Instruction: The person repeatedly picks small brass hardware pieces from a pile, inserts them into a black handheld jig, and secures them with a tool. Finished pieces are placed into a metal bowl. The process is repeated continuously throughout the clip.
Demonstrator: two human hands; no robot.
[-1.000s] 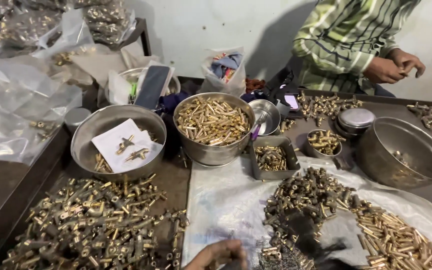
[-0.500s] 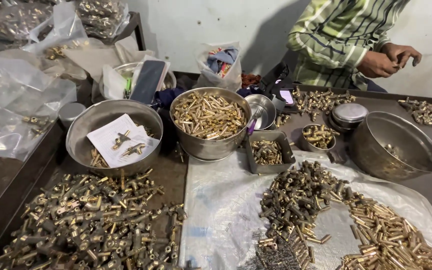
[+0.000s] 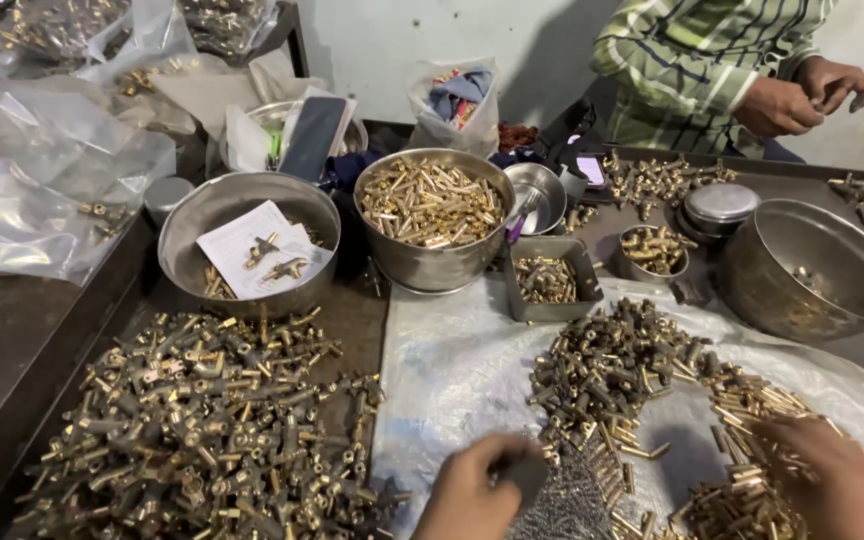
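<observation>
Brass pins [image 3: 642, 400] lie under both hands: left hand [image 3: 477, 490] curled, pinching something small; right hand [image 3: 832, 480] blurred, grip unclear.

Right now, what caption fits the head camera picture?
Two hands, left hand and right hand, sort small brass fittings on a clear plastic sheet.

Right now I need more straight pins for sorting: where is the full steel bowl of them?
Head view, centre top: the full steel bowl stands between the paper-lined bowl and the small square tray.
</observation>
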